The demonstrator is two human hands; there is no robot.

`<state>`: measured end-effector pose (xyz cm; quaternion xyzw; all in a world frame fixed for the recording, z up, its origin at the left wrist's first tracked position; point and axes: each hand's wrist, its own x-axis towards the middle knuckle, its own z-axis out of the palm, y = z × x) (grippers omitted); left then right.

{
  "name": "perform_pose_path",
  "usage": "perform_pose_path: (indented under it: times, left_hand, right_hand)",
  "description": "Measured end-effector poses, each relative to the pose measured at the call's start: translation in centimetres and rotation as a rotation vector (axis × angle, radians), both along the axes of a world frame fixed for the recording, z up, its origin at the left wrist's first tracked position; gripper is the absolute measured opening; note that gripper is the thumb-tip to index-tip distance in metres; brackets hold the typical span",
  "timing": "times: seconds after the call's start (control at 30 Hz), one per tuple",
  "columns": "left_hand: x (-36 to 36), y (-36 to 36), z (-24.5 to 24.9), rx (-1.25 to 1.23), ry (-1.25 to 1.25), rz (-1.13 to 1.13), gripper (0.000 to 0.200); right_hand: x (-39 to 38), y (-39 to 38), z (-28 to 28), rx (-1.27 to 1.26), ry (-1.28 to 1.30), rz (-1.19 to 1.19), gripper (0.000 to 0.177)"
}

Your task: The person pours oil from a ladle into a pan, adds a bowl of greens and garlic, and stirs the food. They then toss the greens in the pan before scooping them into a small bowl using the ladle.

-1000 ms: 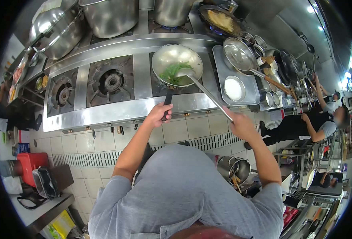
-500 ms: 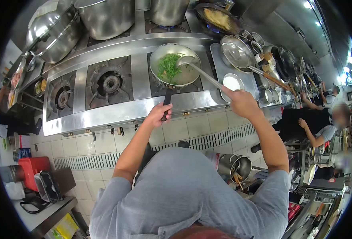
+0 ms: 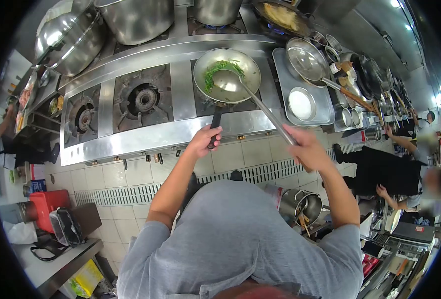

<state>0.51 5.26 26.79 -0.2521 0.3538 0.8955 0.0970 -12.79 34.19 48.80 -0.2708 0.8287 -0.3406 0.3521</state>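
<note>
My left hand (image 3: 204, 141) is closed around the black handle of a wok (image 3: 252, 74), which stands over a burner on the steel stove. Chopped green vegetables (image 3: 211, 74) curve along the wok's far and left side. My right hand (image 3: 311, 150), slightly blurred, grips the long handle of a ladle (image 3: 227, 81). The ladle's round bowl is inside the wok, against the greens and covering some of them. Right of the wok, a round metal dish (image 3: 302, 104) of white stuff sits on a metal tray (image 3: 286, 70).
A strainer (image 3: 303, 57) lies across the tray. Behind are large pots (image 3: 135, 20) and a second wok (image 3: 280, 16) with yellowish food over a blue flame. An unlit burner (image 3: 144, 99) is at left. Co-workers (image 3: 387, 169) stand at right; another person is at far left.
The ladle bowl has turned and moved left within the wok. Greens are now bunched towards the far rim. My right hand has shifted nearer to me and right; my left still grips the handle.
</note>
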Motion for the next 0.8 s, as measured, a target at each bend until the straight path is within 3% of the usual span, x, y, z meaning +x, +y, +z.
perform_pose_path:
  times: [0.1, 0.2, 0.23, 0.43, 0.53, 0.63, 0.73, 0.8]
  left_hand:
    - [0.1, 0.1, 0.4, 0.008, -0.004, 0.017, 0.019]
    - [-0.1, 0.1, -0.3, 0.01, 0.01, 0.003, 0.017]
    - [0.0, 0.2, -0.3, 0.002, -0.004, -0.001, 0.016]
    - [0.1, 0.2, 0.3, -0.01, -0.015, 0.023, 0.016]
    - [0.0, 0.3, 0.2, -0.001, -0.009, 0.031, 0.017]
    - [-0.1, 0.2, 0.0, 0.001, -0.004, 0.025, 0.019]
    - [0.0, 0.1, 0.1, -0.017, -0.003, 0.023, 0.02]
    - [0.1, 0.1, -0.5, -0.04, -0.021, 0.027, 0.027]
  right_hand:
    - [1.2, 1.5, -1.1, -0.162, -0.401, -0.14, 0.066]
    - [2.2, -2.6, -4.8, -0.024, -0.003, -0.031, 0.067]
    - [1.4, -3.3, -6.6, 0.004, 0.273, 0.081, 0.066]
    - [-0.3, 2.5, 0.2, -0.033, -0.057, 0.009, 0.067]
    - [-1.2, 2.8, 1.5, 0.118, 0.042, 0.087, 0.068]
    - [-2.6, 1.5, -4.4, 0.014, 0.512, 0.22, 0.066]
    - [-3.0, 1.3, -2.8, 0.038, 0.107, -0.061, 0.065]
    - [-3.7, 2.0, -3.3, -0.028, 0.194, -0.072, 0.063]
